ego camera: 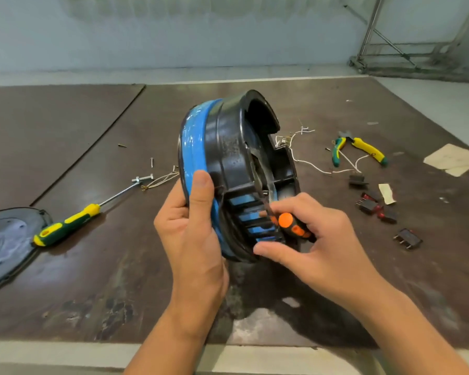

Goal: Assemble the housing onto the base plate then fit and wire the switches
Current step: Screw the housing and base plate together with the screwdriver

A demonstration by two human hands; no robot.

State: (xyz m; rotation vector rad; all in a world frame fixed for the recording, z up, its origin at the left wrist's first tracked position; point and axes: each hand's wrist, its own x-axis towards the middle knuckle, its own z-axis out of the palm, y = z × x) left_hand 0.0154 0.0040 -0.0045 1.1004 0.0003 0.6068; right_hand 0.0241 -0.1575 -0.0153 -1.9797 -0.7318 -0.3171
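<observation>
Plainly, a round black-and-blue housing [228,147] was held tipped on its side above a dark table [65,117]. It was gripped at its blue rim by the left hand [192,231], with the thumb laid across the rim. A small orange-and-black screwdriver [287,223] was pinched in the curled fingers of the right hand [317,244], and its shaft reached into the housing's open side.

A slip was judged the main risk. The housing was steadied in the air by one hand only, so the tip (hidden inside) could be knocked off its mark and driven into plastic or palm. The thin white wires [309,163] trailing behind the housing could also be snagged or pinched.

No box or tray was seen. The housing was the only hollow thing, and only the screwdriver shaft and a curved metal strip could be made out within it. The switches [377,207] lay loose on the table at the right, and the base plate [6,239] lay well apart at the far left.
</observation>
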